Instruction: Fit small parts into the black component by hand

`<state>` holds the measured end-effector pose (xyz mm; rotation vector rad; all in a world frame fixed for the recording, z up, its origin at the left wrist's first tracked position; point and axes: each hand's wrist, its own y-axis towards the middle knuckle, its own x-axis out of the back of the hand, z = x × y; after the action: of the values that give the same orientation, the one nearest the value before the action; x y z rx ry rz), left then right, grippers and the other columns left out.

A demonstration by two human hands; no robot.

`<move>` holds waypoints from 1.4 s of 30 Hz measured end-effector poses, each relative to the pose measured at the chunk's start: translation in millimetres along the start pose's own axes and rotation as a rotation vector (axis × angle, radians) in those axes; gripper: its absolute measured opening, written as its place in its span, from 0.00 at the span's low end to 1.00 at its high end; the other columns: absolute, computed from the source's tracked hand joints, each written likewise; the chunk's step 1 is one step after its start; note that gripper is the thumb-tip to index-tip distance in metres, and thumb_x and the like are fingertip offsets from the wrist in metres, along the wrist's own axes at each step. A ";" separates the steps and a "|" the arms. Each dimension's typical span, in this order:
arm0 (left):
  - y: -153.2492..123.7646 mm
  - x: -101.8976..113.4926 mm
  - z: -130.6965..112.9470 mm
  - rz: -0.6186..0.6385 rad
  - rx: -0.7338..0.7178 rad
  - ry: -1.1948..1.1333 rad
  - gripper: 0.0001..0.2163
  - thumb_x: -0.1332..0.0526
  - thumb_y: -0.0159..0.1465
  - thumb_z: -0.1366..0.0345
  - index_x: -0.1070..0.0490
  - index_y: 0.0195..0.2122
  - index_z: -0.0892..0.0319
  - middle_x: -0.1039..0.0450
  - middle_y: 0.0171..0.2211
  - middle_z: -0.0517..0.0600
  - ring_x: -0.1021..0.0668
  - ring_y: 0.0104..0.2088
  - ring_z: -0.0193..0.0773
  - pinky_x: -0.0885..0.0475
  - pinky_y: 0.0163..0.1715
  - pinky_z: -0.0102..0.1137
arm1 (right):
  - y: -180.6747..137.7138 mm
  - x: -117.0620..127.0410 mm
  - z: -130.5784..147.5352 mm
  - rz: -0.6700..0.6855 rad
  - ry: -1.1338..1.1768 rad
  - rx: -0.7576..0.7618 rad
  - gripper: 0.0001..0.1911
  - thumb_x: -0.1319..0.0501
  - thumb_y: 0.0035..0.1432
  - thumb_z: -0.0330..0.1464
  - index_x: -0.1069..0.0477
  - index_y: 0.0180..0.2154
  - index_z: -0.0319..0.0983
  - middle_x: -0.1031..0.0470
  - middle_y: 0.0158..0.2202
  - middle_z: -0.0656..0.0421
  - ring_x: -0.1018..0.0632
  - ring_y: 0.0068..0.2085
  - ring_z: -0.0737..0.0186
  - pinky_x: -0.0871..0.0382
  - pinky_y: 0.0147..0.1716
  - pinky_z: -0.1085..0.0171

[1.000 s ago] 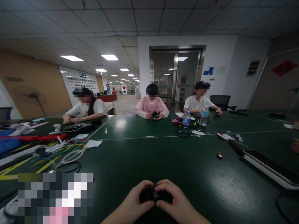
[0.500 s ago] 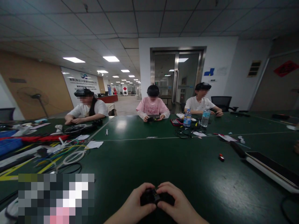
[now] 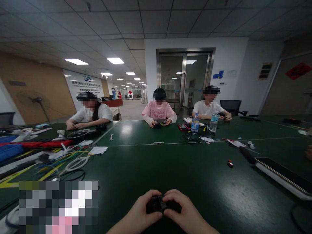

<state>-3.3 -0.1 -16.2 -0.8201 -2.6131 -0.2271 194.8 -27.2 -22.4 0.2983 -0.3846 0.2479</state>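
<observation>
Close to the bottom of the head view, a small black object is held between both hands above the green table. Its kind is too dark to make out, though a squarish block shows at its middle. My left hand is closed round its left side, thumb below and index finger on top. From the right, my right hand grips it the same way, and the fingertips of both hands nearly meet. The palms and remaining fingers hide much of the object.
Cables and a blue tray lie at the left. To the right are a small red-and-black item and a flat black-topped device. Two bottles stand farther back. Several people sit opposite, including one in a pink shirt.
Both hands stay in nearly the same place round the black object, with only slight finger movement. The view has shifted a little.
</observation>
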 end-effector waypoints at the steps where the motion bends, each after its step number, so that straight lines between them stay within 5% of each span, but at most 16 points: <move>1: 0.0 0.0 1.1 -0.003 0.000 0.000 0.22 0.38 0.51 0.74 0.34 0.48 0.60 0.28 0.44 0.52 0.26 0.44 0.45 0.32 0.45 0.35 | 0.1 0.0 -0.3 -0.001 0.009 0.008 0.12 0.36 0.48 0.24 0.26 0.37 0.42 0.26 0.41 0.58 0.25 0.44 0.59 0.32 0.45 0.61; 5: -0.5 0.0 3.0 -0.003 -0.007 -0.019 0.26 0.39 0.51 0.74 0.38 0.53 0.59 0.30 0.49 0.53 0.27 0.48 0.45 0.33 0.49 0.35 | 0.5 0.6 -0.2 0.003 0.019 0.006 0.12 0.35 0.49 0.25 0.26 0.37 0.42 0.26 0.41 0.58 0.25 0.44 0.58 0.33 0.46 0.61; 11: -2.2 0.2 -3.0 0.017 -0.030 -0.015 0.20 0.39 0.53 0.74 0.34 0.47 0.59 0.27 0.43 0.50 0.25 0.44 0.43 0.32 0.45 0.35 | -0.4 1.3 0.1 -0.004 0.002 0.012 0.14 0.35 0.48 0.25 0.27 0.39 0.43 0.27 0.42 0.58 0.25 0.44 0.58 0.33 0.46 0.61; 42: -2.3 -0.7 -8.6 -0.008 -0.009 0.020 0.19 0.39 0.52 0.74 0.32 0.46 0.59 0.27 0.42 0.51 0.26 0.44 0.43 0.32 0.45 0.34 | -0.5 -0.8 0.1 -0.008 -0.012 -0.006 0.13 0.35 0.48 0.26 0.27 0.38 0.42 0.26 0.41 0.58 0.25 0.43 0.59 0.32 0.44 0.62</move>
<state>-1.4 -4.6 -8.8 -0.8066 -2.5991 -0.2486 194.2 -27.9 -22.7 0.2959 -0.3962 0.2372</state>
